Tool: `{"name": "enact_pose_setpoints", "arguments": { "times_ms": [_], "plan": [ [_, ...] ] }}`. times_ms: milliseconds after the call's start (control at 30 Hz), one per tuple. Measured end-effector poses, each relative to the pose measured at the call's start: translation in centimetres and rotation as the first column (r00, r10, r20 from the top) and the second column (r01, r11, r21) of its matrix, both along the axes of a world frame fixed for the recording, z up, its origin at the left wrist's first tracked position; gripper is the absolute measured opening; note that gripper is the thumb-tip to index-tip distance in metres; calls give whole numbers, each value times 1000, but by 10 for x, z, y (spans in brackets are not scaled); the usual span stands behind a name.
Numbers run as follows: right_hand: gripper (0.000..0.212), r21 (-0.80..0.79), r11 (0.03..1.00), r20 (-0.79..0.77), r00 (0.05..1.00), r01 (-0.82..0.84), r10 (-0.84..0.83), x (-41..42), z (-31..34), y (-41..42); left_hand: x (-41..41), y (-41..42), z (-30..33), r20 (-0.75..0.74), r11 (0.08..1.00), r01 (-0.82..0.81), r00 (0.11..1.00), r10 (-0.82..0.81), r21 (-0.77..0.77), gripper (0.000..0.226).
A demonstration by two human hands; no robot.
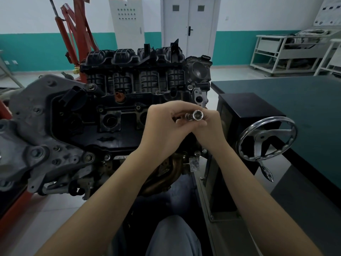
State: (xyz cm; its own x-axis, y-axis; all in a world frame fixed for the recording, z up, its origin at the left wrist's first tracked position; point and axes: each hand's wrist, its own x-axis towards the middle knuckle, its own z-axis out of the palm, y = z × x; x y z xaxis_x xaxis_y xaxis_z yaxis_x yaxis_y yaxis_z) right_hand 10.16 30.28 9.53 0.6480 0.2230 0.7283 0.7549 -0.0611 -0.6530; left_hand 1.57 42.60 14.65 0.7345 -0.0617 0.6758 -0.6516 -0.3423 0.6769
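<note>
The person is holding a shiny, round chrome-steel socket (197, 114) in the air just above the near edge of the big black and grey car engine (114, 137), with its hollow mouth facing up towards the camera. The socket is sitting on the end of a thin steel bar (188, 115), most of which is hiding inside the hands.

Judging by this, the work is sitting at an early, preparatory step: the tool is being put together or checked, and it is not touching any bolt on the engine yet. A square, open well (110, 121) is showing in the engine's black top cover, to the left of the hands, so some parts look already removed. The black ribbed plastic manifold (136, 71) is sitting in place along the engine's far side, so loosening looks left to do.

The left hand (162, 122) is curling its fingers closed round the bar, with the thumb lying on top. The right hand (208, 126) is pinching the socket, its fingers bending underneath and cradling it. Both hands are meeting over the tool, knuckles touching. How tightly the socket is seating on the bar I cannot tell.

To the right of the engine, a polished metal handwheel (261, 137) is standing untouched.
</note>
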Motion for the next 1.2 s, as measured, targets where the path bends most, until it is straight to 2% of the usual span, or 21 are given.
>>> {"name": "enact_pose_setpoints", "arguments": {
  "times_ms": [100,200,333,400,600,700,800,900,1000,1200],
  "plan": [
    [30,-44,999,-29,999,-23,22,0,-1,-2,1,1,-1,-2,998,55,999,-55,-25,36],
    [36,-53,998,-52,998,-31,28,3,-2,-5,0,3,-1,-22,991,133,991,-132,26,37],
    [23,-12,1000,-19,999,-28,28,5,0,-5,-3,-2,0,-4,999,-47,999,47,8,31],
    [24,-9,1000,-13,1000,-26,26,4,1,-4,-4,-4,-1,19,997,-81,997,81,-19,28],
    [42,-92,995,-104,994,-41,31,3,1,-7,-5,-3,1,-39,999,46,998,-45,22,37],
    [33,-89,996,-62,998,-19,13,4,3,-5,-5,-6,1,-12,999,-28,1000,28,25,31],
    [25,-59,998,-35,999,-23,21,1,5,-2,-4,-9,0,12,993,-111,994,112,-40,25],
    [29,-87,994,-52,997,-63,59,-2,7,-4,-2,-7,0,-30,998,-37,999,35,-58,32],
    [36,-103,992,-85,994,-76,68,1,6,-9,-2,-4,1,-38,998,62,997,-63,-14,37],
    [30,-41,997,-66,995,-72,69,2,5,-9,-1,-13,-1,-14,992,-47,999,45,-118,29]
  ]
}}
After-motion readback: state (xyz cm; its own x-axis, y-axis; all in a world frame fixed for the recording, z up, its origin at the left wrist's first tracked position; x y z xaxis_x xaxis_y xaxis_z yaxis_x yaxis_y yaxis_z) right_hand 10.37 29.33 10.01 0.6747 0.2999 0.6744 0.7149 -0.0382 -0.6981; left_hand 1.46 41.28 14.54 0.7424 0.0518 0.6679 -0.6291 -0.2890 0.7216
